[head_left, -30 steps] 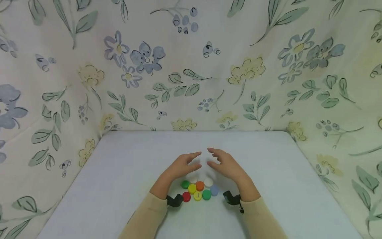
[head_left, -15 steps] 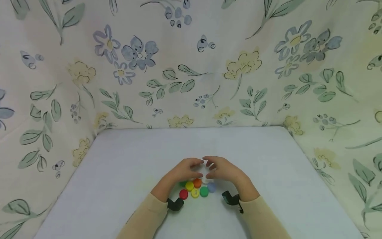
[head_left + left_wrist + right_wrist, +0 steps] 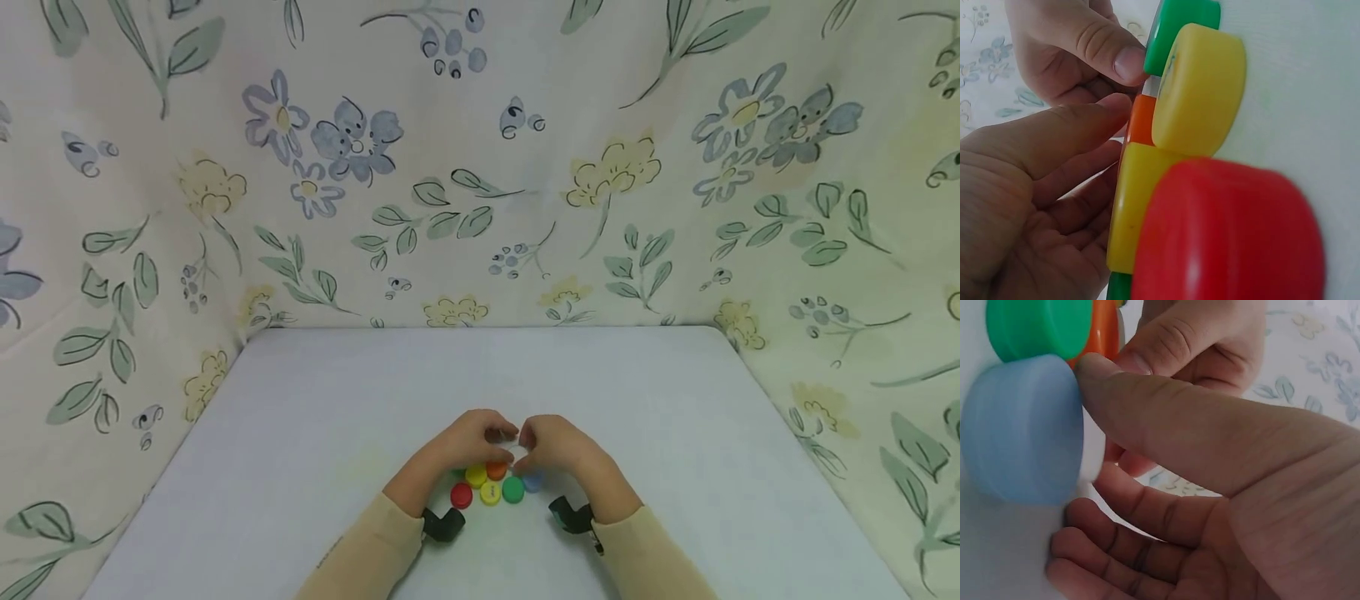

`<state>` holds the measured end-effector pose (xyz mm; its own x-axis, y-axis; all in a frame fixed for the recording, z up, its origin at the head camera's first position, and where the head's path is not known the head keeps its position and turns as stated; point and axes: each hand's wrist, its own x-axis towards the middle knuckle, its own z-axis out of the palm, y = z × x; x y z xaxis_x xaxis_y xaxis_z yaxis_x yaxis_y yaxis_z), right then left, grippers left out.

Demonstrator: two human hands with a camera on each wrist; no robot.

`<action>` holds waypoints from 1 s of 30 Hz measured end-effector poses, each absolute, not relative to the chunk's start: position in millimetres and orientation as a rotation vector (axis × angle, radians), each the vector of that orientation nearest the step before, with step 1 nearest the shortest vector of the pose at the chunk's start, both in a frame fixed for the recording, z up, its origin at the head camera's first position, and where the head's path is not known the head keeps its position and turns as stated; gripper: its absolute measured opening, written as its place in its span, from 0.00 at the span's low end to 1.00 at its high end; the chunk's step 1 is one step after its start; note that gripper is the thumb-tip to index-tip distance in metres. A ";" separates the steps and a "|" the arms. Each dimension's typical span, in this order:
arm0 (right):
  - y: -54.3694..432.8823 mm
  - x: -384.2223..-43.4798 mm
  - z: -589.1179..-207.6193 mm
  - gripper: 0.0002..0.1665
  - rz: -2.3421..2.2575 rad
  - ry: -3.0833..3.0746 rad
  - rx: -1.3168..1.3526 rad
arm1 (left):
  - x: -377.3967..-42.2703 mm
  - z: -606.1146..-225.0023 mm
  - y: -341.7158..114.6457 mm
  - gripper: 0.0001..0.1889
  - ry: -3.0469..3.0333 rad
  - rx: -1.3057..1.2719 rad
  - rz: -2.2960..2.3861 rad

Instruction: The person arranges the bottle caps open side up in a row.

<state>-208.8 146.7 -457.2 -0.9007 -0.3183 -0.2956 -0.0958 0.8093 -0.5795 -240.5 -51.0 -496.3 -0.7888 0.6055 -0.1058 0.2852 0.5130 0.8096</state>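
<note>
Several coloured bottle caps lie clustered on the white table. My right hand (image 3: 564,450) reaches in from the right; in the right wrist view its thumb and index finger close about a white bottle cap (image 3: 1092,450), beside the light blue cap (image 3: 1025,434). Facing it, my left hand (image 3: 467,442) arches over the back left of the cluster, fingers loosely bent, thumb tip by the orange cap (image 3: 1141,122). No cap shows between its fingers. The two hands' fingertips almost meet. In front lie the red cap (image 3: 461,496), yellow cap (image 3: 491,492) and green cap (image 3: 513,489). The left hand hides part of the cluster.
The white table (image 3: 337,383) extends around the hands on every side. Floral fabric (image 3: 465,167) hangs behind it and along both sides. A black camera sits on each wrist, the left camera (image 3: 444,525) and right camera (image 3: 572,515), near the front caps.
Both hands have come down and drawn together over the back of the cluster, from apart and above it. The fingers have bent inward. The caps seem to lie as before.
</note>
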 end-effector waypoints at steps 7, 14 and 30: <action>143.1 -208.8 -458.9 0.18 -0.791 2.659 -0.327 | -238.5 -495.0 -48.8 0.11 2.339 0.718 1.195; 143.3 -209.8 -461.3 0.17 -0.778 2.678 -0.347 | -234.9 -495.5 -47.1 0.07 2.341 0.678 1.209; 161.7 -229.9 -465.9 0.16 -1.090 2.710 -0.417 | -241.5 -488.8 -53.0 0.13 2.439 0.707 1.406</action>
<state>-229.9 161.7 -465.9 -0.9422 -0.3274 -0.0712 -0.1869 0.6900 -0.6993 -241.5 -53.0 -488.8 -0.8547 0.5180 0.0341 0.2891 0.4202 0.8602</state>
